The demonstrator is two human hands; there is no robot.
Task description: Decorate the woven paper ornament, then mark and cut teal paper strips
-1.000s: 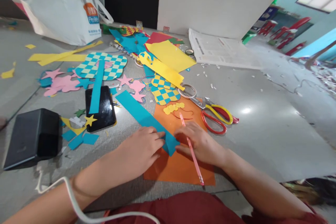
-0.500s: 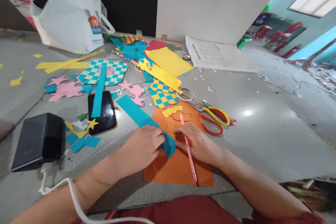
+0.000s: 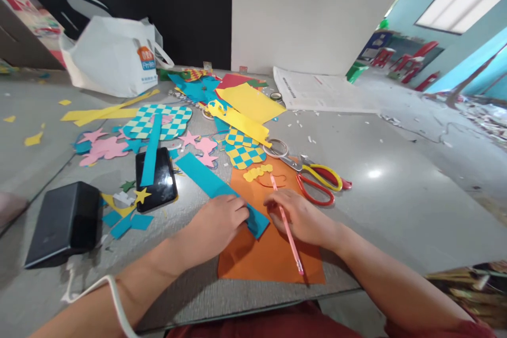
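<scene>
A blue paper strip (image 3: 204, 175) lies slantwise over a sheet of orange paper (image 3: 253, 264). My left hand (image 3: 217, 224) is closed on the strip near its lower right end, fingers curled over it. My right hand (image 3: 307, 219) has its fingers bent just right of the strip's end, with a small gap showing. A pink pencil (image 3: 291, 237) is tucked in that hand, tip pointing away and eraser end toward me. Yellow scalloped paper pieces (image 3: 257, 172) and a thin red string (image 3: 267, 185) lie above the hands. Scissors with red and yellow handles (image 3: 319, 182) rest to the right.
A black phone (image 3: 160, 190) with another blue strip (image 3: 152, 150) across it and a dark box-shaped device (image 3: 65, 224) with a white cable (image 3: 114, 296) are at left. Checkered paper (image 3: 178, 121), yellow sheets (image 3: 253, 100), a white bag (image 3: 111, 58) and newspaper (image 3: 317, 92) lie farther back.
My right fingertips have drawn slightly off the end of the blue strip, the pencil still in that hand. My left hand stays on the strip. The view has tilted up a little.
</scene>
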